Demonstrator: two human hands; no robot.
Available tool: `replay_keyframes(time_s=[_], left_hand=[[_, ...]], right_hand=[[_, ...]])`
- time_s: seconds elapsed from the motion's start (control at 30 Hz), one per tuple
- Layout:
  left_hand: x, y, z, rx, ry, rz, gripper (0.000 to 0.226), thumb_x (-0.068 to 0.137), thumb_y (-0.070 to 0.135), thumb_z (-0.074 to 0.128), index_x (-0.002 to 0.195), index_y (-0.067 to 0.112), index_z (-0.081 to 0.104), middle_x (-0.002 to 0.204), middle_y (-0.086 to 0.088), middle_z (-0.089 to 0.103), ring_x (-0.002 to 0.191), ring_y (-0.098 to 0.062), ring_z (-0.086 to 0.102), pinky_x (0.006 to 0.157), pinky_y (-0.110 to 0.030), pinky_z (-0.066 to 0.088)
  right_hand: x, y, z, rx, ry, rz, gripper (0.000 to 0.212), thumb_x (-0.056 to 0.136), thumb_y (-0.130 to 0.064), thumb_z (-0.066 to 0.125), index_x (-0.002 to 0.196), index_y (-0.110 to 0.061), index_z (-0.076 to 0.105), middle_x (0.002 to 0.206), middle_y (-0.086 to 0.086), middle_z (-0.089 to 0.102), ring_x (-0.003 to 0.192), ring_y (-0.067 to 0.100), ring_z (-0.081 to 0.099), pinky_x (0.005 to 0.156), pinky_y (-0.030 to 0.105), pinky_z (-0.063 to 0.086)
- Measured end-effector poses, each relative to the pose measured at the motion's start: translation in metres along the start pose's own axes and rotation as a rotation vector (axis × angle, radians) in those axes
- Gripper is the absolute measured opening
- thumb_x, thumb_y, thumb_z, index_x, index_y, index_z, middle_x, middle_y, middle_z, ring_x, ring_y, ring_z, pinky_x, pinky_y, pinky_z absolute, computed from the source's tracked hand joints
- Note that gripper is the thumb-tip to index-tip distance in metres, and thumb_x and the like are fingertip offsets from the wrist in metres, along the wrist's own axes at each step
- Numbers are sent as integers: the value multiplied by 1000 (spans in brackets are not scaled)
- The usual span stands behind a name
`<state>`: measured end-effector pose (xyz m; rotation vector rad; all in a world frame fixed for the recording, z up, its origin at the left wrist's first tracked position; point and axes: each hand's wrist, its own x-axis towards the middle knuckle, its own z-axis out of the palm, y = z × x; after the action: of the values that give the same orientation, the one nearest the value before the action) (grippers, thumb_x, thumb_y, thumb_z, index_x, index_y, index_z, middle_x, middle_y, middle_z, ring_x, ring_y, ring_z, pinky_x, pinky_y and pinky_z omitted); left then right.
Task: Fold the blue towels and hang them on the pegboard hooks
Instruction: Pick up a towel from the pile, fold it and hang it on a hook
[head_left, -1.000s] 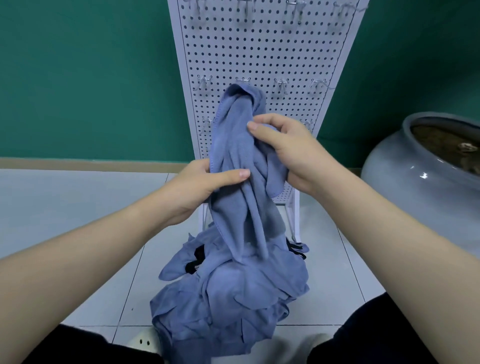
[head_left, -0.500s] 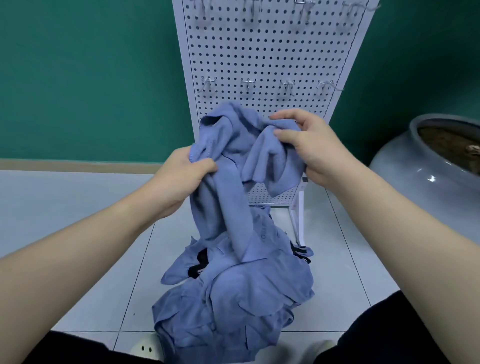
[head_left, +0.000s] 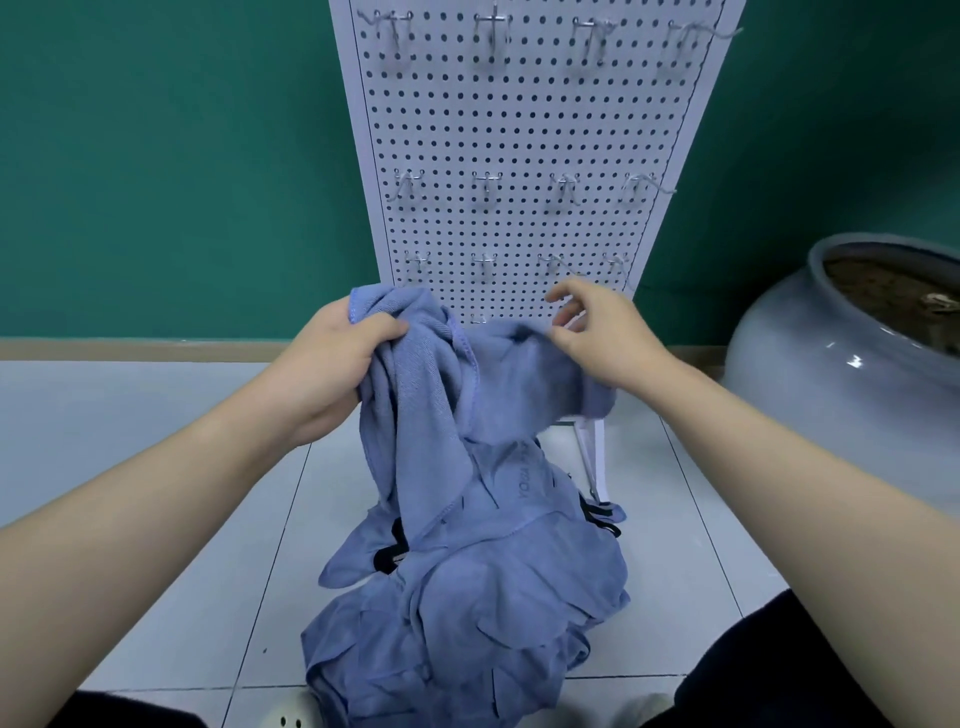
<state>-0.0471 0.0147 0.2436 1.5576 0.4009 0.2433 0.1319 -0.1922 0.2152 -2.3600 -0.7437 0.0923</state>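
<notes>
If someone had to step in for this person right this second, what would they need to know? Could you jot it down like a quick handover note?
Left hand: grips a bunched corner of the lifted blue towel.
Right hand: at the towel's other top edge, fingers loosely spread; whether it has a pinch on the cloth cannot be told.
The towel hangs down into the pile of blue towels on the floor, in front of the white pegboard.
Done: nothing shows as hung; the visible hooks are bare.
Left: spread and fold this towel, hang it on a hook, then do the same with the pile.
</notes>
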Motion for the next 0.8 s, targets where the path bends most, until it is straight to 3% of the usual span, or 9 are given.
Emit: replay_keyframes(time_s=[0.07,0.17,0.3,0.4,0.5,0.57,0.67,0.8], left_hand=[[0,3,0,-43,0,13,23,102,-1,46,116,4,64,107,-11,76,102,-20,73,93,-32,56],[2,7,-3,-89,3,26,24,102,1,46,121,0,61,110,-16,71,107,-25,70,99,-38,52],[2,14,-7,-127,-3,64,16,102,-1,43,101,6,58,95,-12,65,94,-23,66,90,-35,52],[0,17,-10,-145,-37,91,17,101,-2,42,101,4,57,95,-13,62,93,-24,63,85,-32,53],[-1,21,-12,-150,-56,97,19,100,-3,40,107,5,55,98,-15,59,91,-25,63,80,-31,54],[-2,24,-14,-149,-41,93,19,101,-4,38,100,5,55,89,-11,62,81,-20,66,74,-30,54],[-2,26,-19,-113,23,99,23,100,-2,42,94,10,60,88,-5,64,84,-18,63,76,-29,50],[2,22,-27,-42,170,85,21,99,1,49,112,6,65,106,-11,70,100,-21,68,88,-32,52]], right_hand=[[-2,-7,4,18,-22,-24,21,94,-18,68,114,-24,64,99,-4,66,78,7,61,73,27,51],[-15,-29,6,153,-90,-89,13,96,-31,71,103,-20,71,95,-8,71,80,6,65,69,13,49],[-35,-54,14,384,-360,-79,33,93,-53,67,103,-22,74,99,-4,77,88,12,72,82,26,57],[-37,-56,28,412,-397,-112,16,94,-32,76,89,-16,74,77,-12,68,70,6,59,71,18,47],[-37,-55,34,435,-447,-112,18,93,-25,77,90,-8,73,77,-4,66,70,7,55,68,21,45],[-37,-56,34,393,-436,-150,18,94,-21,76,93,-3,73,75,-2,65,67,8,54,67,22,44],[-31,-57,30,391,-296,-168,7,97,-8,67,93,-3,70,76,0,62,70,10,52,66,24,42],[-24,-52,12,335,-153,-168,11,102,-12,57,98,-9,67,83,0,63,70,8,51,62,16,38]])
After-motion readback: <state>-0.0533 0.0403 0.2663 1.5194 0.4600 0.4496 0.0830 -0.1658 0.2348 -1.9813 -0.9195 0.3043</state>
